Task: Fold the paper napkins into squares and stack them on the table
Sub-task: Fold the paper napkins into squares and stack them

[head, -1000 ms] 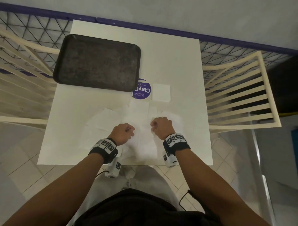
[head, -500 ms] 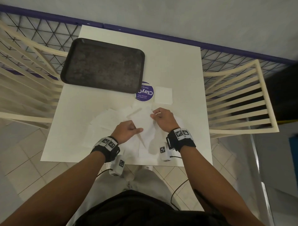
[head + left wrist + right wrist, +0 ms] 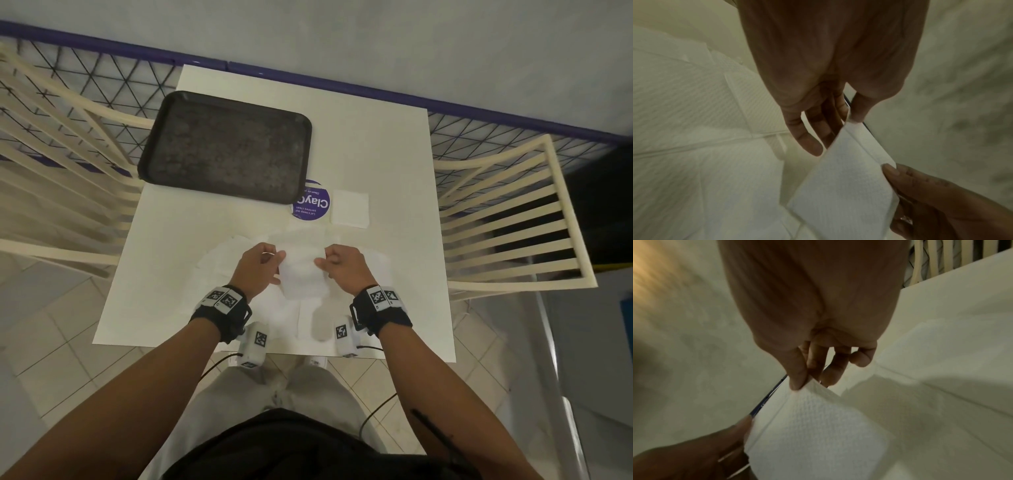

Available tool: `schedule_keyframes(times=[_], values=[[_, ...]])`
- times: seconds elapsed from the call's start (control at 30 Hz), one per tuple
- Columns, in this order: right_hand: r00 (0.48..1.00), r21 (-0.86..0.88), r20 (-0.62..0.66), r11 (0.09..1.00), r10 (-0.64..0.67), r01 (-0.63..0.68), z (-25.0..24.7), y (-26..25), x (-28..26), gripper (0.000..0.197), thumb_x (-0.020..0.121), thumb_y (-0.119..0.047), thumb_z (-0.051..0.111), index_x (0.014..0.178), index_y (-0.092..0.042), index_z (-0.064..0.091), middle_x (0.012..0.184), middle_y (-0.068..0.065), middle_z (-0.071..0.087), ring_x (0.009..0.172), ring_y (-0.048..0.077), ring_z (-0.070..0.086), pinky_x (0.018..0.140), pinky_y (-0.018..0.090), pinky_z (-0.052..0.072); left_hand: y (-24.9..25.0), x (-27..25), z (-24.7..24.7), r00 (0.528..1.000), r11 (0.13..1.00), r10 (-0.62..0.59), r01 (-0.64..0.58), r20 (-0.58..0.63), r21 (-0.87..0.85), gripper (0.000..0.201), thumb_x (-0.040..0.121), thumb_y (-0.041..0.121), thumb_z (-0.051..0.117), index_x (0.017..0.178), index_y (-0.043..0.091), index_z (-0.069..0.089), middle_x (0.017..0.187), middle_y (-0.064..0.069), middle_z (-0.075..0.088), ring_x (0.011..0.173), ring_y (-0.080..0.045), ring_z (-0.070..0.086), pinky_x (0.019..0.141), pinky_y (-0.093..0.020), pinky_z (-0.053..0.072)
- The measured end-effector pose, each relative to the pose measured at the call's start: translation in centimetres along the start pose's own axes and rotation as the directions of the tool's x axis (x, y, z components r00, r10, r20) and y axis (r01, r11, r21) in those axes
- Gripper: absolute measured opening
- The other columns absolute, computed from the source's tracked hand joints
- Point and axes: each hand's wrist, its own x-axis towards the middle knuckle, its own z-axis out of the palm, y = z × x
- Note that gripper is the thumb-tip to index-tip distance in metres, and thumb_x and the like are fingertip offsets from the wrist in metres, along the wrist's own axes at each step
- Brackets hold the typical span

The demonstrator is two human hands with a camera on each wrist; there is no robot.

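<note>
Lifted since before, the napkin (image 3: 301, 274) hangs pinched between left hand (image 3: 257, 267) and right hand (image 3: 344, 269), its lower edge indistinct

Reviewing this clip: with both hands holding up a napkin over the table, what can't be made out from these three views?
- Purple sticker, head view: partly under the dark tray; small print too small to read.
- Folded napkin beside it: layer count too small to tell.
- Loose napkins on the table: white on white, overlapping; number unclear.
- Held napkin: the left hand and right hand cover its side edges.
- Wrist views: background blurred.
</note>
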Motion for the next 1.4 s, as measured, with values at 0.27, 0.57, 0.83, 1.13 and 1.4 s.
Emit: schedule_keyframes(times=[0.27, 0.57, 0.83, 1.13, 1.4], values=[[0.997, 0.209, -0.046, 0.976, 0.065, -0.054, 0.6, 0.8, 0.2, 0.022, 0.087, -0.023, 0.079, 0.1, -0.013, 0.065, 0.055, -0.013, 0.063, 0.054, 0.012, 0.061, 0.068, 0.028, 0.05, -0.4, -0.1, -0.4, 1.0, 0.994, 0.005, -0.002, 0.026, -0.112, 0.01, 0.092, 0.008, 0.073, 0.099, 0.004, 0.067, 0.086, -0.013, 0.075, 0.075, -0.026, 0.069, 0.071, -0.039, 0.058], [0.999, 0.22, -0.026, 0.975, -0.039, 0.044, 1.0, 0.3, 0.0, 0.025, 0.086, 0.009, 0.06, 0.084, -0.015, 0.065, 0.07, -0.002, 0.064, 0.056, 0.009, 0.055, 0.063, 0.024, 0.049, -0.1, -0.2, -0.6, 0.999, 0.983, 0.005, 0.003, 0.043, -0.181, 0.011, 0.092, -0.006, 0.065, 0.091, 0.001, 0.074, 0.093, -0.017, 0.074, 0.087, -0.028, 0.072, 0.086, -0.043, 0.061], [0.994, 0.4, -0.022, 0.912, 0.111, -0.093, 0.5, -0.4, 0.0, 0.029, 0.09, -0.004, 0.051, 0.09, -0.01, 0.08, 0.09, -0.005, 0.074, 0.061, 0.006, 0.058, 0.055, 0.014, 0.04, 0.5, -0.3, -0.8, 0.999, 0.979, -0.003, 0.013, 0.048, -0.203, 0.03, 0.088, -0.013, 0.053, 0.095, 0.0, 0.079, 0.105, -0.015, 0.078, 0.098, -0.029, 0.073, 0.09, -0.038, 0.061], [0.997, 0.322, -0.077, 0.946, -0.001, 0.026, 1.0, 0.5, 0.9, 0.019, 0.086, -0.005, 0.073, 0.096, -0.021, 0.075, 0.081, 0.003, 0.07, 0.065, 0.013, 0.061, 0.07, 0.025, 0.052, 0.2, 0.4, -0.9, 1.0, 0.981, -0.01, 0.009, -0.006, -0.196, 0.014, 0.091, 0.012, 0.075, 0.105, 0.009, 0.075, 0.093, -0.016, 0.076, 0.085, -0.026, 0.072, 0.083, -0.039, 0.061], [0.999, 0.249, -0.049, 0.968, -0.014, 0.026, 1.3, 0.4, 1.1, 0.023, 0.084, -0.017, 0.075, 0.102, -0.031, 0.078, 0.088, -0.002, 0.066, 0.075, 0.014, 0.062, 0.083, 0.029, 0.054, -0.2, 1.0, -0.9, 0.998, 0.997, 0.042, -0.039, -0.043, 0.068, 0.012, 0.094, 0.023, 0.071, 0.094, 0.014, 0.079, 0.092, -0.003, 0.078, 0.088, -0.03, 0.074, 0.087, -0.05, 0.062]])
